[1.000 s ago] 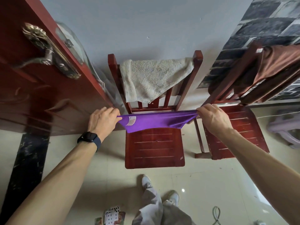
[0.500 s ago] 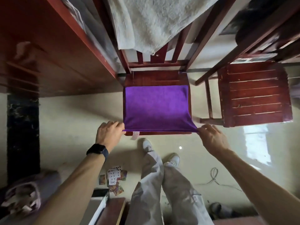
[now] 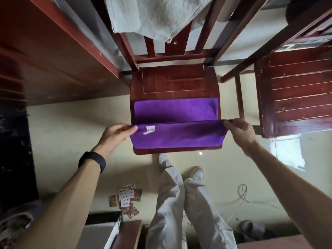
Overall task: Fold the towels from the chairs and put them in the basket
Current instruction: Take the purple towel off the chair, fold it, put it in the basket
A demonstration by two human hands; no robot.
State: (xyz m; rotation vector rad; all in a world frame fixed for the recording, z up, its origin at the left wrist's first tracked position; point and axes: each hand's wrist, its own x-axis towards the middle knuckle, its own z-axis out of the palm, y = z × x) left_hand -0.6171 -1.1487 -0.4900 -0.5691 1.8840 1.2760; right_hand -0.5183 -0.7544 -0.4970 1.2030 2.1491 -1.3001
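A purple towel (image 3: 177, 121) lies on the seat of the middle red wooden chair (image 3: 175, 80). Its near part is lifted into a fold with a white label showing at the left. My left hand (image 3: 116, 134) pinches the fold's left corner. My right hand (image 3: 238, 129) pinches the right corner. A cream towel (image 3: 154, 15) hangs over the same chair's backrest at the top of the view. No basket is in view.
A second red chair (image 3: 294, 90) stands to the right. A dark red door (image 3: 45, 56) is on the left. Playing cards (image 3: 126, 200) and a cable (image 3: 248, 196) lie on the tiled floor by my legs (image 3: 181, 209).
The purple towel was spread flat on the seat half a second ago. My two hands have now lifted its near edge up and forward, and a fold is forming.
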